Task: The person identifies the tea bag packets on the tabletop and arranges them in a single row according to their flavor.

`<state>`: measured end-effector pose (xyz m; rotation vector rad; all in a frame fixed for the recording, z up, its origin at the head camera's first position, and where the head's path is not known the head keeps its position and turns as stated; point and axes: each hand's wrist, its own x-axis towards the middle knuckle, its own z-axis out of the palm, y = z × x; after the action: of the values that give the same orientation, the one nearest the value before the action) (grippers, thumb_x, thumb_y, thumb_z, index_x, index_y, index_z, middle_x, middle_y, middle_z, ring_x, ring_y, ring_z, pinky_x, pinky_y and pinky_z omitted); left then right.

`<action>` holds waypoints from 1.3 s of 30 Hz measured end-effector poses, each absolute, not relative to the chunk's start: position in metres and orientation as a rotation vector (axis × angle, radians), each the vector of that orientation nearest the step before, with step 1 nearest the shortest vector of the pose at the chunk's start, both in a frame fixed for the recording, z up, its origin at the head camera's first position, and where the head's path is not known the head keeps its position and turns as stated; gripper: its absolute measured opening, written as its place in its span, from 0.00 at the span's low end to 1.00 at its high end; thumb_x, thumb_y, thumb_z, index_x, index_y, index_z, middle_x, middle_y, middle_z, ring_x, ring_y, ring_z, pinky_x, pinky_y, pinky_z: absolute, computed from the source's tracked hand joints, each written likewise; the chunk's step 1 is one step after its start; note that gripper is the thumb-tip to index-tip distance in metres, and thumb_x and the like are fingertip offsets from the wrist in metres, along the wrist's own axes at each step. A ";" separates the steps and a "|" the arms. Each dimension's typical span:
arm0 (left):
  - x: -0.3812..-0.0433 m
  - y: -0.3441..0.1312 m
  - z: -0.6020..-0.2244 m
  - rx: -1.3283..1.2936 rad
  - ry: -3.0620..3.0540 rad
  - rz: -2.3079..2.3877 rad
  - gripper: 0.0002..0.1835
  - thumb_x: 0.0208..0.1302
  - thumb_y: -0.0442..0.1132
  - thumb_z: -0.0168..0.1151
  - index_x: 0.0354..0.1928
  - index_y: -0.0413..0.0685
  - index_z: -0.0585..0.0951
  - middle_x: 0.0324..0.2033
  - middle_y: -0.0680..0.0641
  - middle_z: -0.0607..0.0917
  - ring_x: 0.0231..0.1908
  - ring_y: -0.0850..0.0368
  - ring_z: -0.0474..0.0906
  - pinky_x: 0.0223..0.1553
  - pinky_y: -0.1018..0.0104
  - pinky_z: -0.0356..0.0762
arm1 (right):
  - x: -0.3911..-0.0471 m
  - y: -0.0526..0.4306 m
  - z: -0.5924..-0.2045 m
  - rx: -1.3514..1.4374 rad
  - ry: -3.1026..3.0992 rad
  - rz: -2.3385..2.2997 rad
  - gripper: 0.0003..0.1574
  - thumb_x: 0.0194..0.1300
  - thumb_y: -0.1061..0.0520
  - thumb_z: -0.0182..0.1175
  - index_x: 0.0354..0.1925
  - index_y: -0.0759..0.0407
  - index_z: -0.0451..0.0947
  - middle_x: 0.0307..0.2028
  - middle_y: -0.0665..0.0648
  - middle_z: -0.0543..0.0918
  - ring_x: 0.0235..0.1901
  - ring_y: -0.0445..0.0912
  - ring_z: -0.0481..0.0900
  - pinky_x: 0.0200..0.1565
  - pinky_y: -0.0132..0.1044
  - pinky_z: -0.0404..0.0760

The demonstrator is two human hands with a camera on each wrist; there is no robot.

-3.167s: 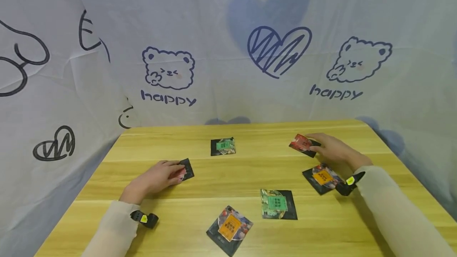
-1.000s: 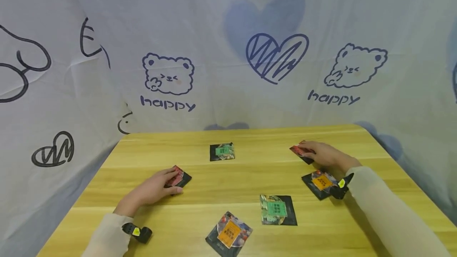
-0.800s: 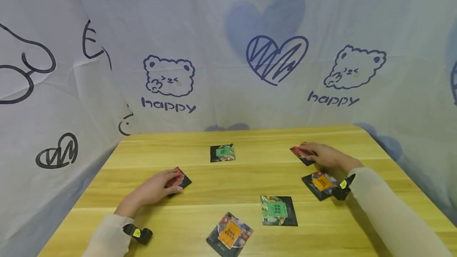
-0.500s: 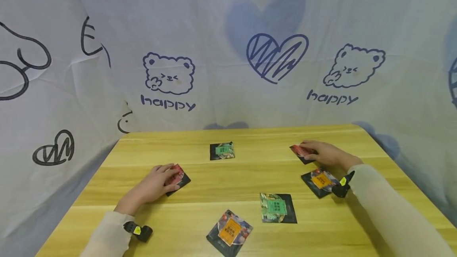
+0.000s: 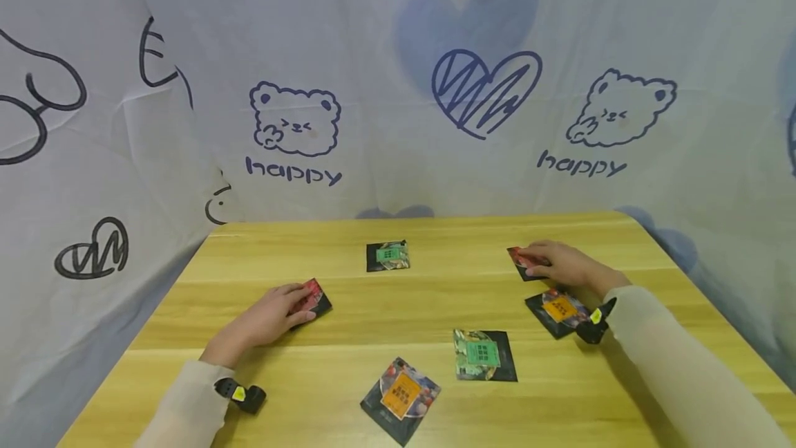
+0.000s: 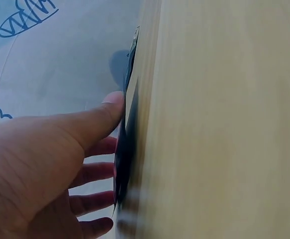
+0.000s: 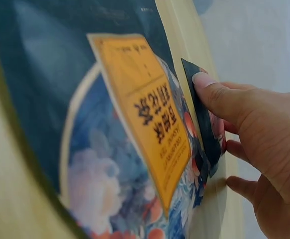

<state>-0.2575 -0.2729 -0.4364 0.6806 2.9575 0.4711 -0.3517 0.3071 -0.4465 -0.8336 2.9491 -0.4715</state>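
Observation:
In the head view, my left hand (image 5: 264,316) holds a red and black sachet (image 5: 318,298) at the table's left, thumb on the near edge and fingers over the red part. The left wrist view shows this sachet (image 6: 125,164) edge-on, its dark side tilted close over the wood. At the far right, my right hand (image 5: 569,268) holds another red and black sachet (image 5: 517,261) with thumb and fingertips; the fingers cover part of its label. Its dark corner (image 7: 197,99) stands out under the thumb in the right wrist view.
An orange-labelled sachet (image 5: 557,313) lies just below my right wrist, and another orange one (image 5: 401,399) near the front. Green-labelled sachets lie at the back (image 5: 388,255) and right of centre (image 5: 484,355). A printed cloth (image 5: 398,157) hangs behind the wooden table (image 5: 373,316).
Both red sachets have turned under my fingers, the left one now angled with its red corner pointing away. The right hand's sachet has shifted slightly. The other sachets stay where they were.

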 end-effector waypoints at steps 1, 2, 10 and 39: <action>-0.258 -0.273 -0.436 0.693 2.959 0.473 0.33 0.71 0.53 0.56 0.69 0.36 0.68 0.65 0.29 0.67 0.63 0.29 0.62 0.61 0.36 0.62 | -0.351 0.306 -0.446 -0.837 2.954 -0.466 0.33 0.70 0.48 0.60 0.67 0.63 0.70 0.62 0.72 0.70 0.59 0.68 0.69 0.57 0.64 0.69; -0.259 -0.274 -0.436 0.708 2.961 0.472 0.33 0.71 0.53 0.57 0.69 0.36 0.69 0.65 0.30 0.67 0.64 0.29 0.63 0.61 0.37 0.62 | -0.351 0.306 -0.445 -0.842 2.960 -0.456 0.33 0.70 0.48 0.60 0.67 0.63 0.70 0.61 0.72 0.70 0.58 0.68 0.70 0.56 0.64 0.69; -0.259 -0.278 -0.436 0.784 2.934 0.516 0.33 0.68 0.51 0.61 0.68 0.38 0.69 0.64 0.33 0.70 0.64 0.32 0.64 0.62 0.38 0.63 | -0.344 0.298 -0.440 -0.788 2.980 -0.432 0.34 0.69 0.46 0.60 0.66 0.62 0.71 0.60 0.73 0.71 0.57 0.69 0.69 0.56 0.64 0.69; -0.264 -0.287 -0.443 0.627 2.976 0.598 0.44 0.57 0.59 0.69 0.67 0.35 0.71 0.63 0.32 0.68 0.62 0.31 0.61 0.59 0.36 0.64 | -0.324 0.281 -0.439 -0.631 2.967 -0.494 0.38 0.69 0.43 0.61 0.69 0.61 0.68 0.58 0.71 0.71 0.51 0.63 0.72 0.49 0.59 0.73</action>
<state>-0.2644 -0.2865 -0.4427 0.6269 2.9757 0.5983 -0.3243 0.2810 -0.4387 -0.6313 2.9666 -0.4939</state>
